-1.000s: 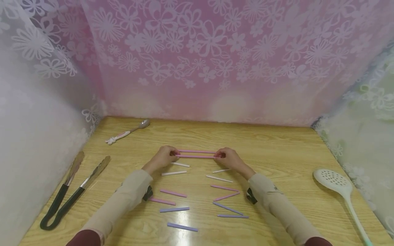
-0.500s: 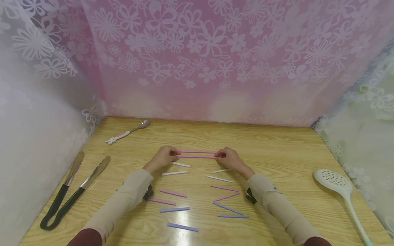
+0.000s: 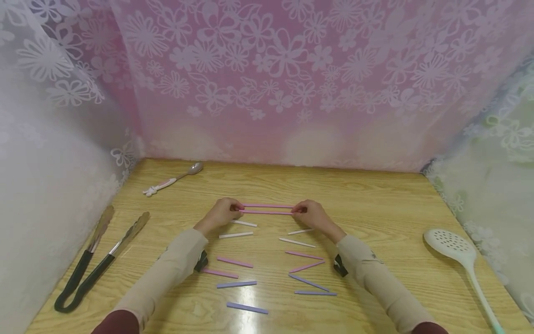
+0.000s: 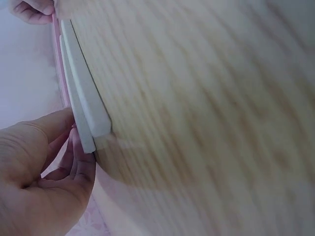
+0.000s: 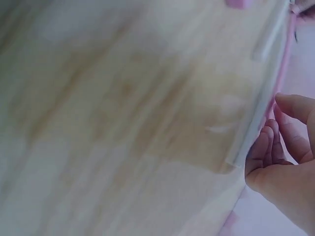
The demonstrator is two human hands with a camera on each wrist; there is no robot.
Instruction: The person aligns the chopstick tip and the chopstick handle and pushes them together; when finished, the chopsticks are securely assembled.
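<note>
Two long, slim pink sticks (image 3: 269,205), parallel, toward twelve o'clock of the yellow wood-grain tabletop (image 3: 267,183). Left hand (image 3: 225,211) at nine, right hand (image 3: 313,215) at three: both pinching ends of the nearer stick (image 3: 266,212); hold on the farther, unclear. Short white sticks (image 3: 236,235): pairs at eight and four. Placement, grips: unchanged since half a second ago.

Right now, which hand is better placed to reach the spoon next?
Probably the left hand: it is nearer the spoon than the right hand, though both grip a long pink stick.
</note>
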